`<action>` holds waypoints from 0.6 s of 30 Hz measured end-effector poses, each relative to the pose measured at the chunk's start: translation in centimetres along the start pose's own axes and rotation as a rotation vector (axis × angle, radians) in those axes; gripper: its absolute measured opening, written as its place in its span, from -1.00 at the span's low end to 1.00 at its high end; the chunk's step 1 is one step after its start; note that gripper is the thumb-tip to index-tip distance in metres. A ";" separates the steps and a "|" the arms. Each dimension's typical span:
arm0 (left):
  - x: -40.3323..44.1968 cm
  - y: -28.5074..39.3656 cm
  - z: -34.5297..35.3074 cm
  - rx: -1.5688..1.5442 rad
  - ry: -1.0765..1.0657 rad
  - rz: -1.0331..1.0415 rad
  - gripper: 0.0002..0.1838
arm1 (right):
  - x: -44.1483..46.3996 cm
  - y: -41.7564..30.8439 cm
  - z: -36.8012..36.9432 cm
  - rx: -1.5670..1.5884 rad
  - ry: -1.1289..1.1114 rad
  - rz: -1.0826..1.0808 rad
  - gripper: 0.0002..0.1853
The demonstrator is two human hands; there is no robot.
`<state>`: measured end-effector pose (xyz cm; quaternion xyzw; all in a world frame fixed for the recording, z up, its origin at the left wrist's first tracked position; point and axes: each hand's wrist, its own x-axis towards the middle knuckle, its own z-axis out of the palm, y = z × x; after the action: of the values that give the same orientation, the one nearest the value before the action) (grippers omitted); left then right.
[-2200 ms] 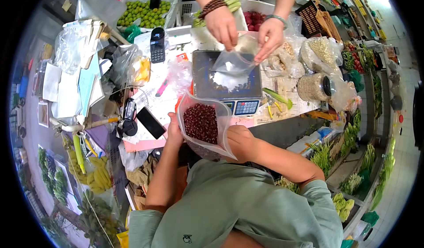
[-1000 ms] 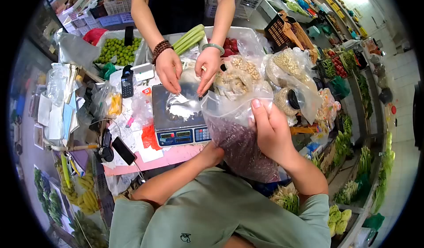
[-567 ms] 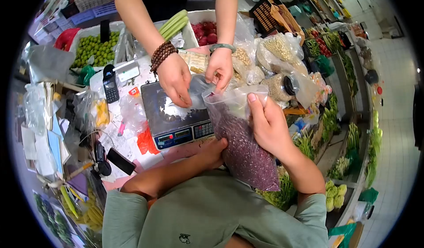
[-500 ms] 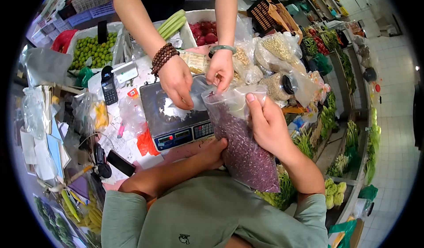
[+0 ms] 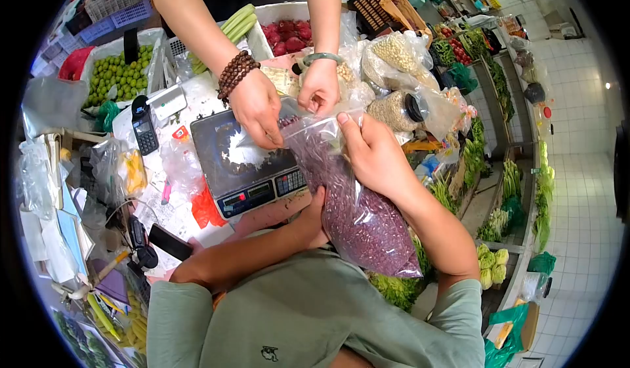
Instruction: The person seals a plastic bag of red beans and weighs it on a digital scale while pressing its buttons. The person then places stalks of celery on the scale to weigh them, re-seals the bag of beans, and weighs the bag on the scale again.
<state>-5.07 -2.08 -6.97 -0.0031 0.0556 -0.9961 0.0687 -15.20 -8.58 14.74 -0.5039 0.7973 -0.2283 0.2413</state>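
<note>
A clear zip bag of dark red beans (image 5: 361, 220) leans slantwise in front of my body, its top edge toward the scale. My right hand (image 5: 371, 151) pinches the bag's upper right corner, thumb on the near side. Against the bag's left side my left hand (image 5: 315, 220) is wrapped, its fingers partly hidden behind it. Across the table, another person's two hands (image 5: 262, 115) are at the bag's mouth, over a second clear bag. The digital scale (image 5: 216, 145) lies left of the beans, with whitish patches on its plate.
Behind the scale are a crate of green fruit (image 5: 157, 46) and a box of dark red produce (image 5: 262, 30). A card terminal (image 5: 144, 132) and a phone (image 5: 169, 242) lie at left. A jar (image 5: 394, 111) and bagged goods stand right; vegetable shelves line the far right.
The bean bag, first held open and upright in front of me, has been tilted toward the other person, whose hands now meet its mouth. Lately the view has shifted slightly right.
</note>
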 end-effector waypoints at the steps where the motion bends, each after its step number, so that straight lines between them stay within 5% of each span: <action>1: 0.3 0.0 -0.5 -0.036 -0.021 -0.005 -0.04 | 0.0 0.0 0.1 -0.021 0.009 0.010 -0.59; 18: -0.6 1.2 1.1 0.082 -0.008 0.049 -0.04 | 0.2 -0.1 0.4 0.039 0.033 0.025 -0.61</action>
<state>-4.29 -3.27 -6.01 -0.0027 0.0143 -0.9955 0.0932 -14.92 -8.83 14.47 -0.4852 0.8028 -0.2493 0.2406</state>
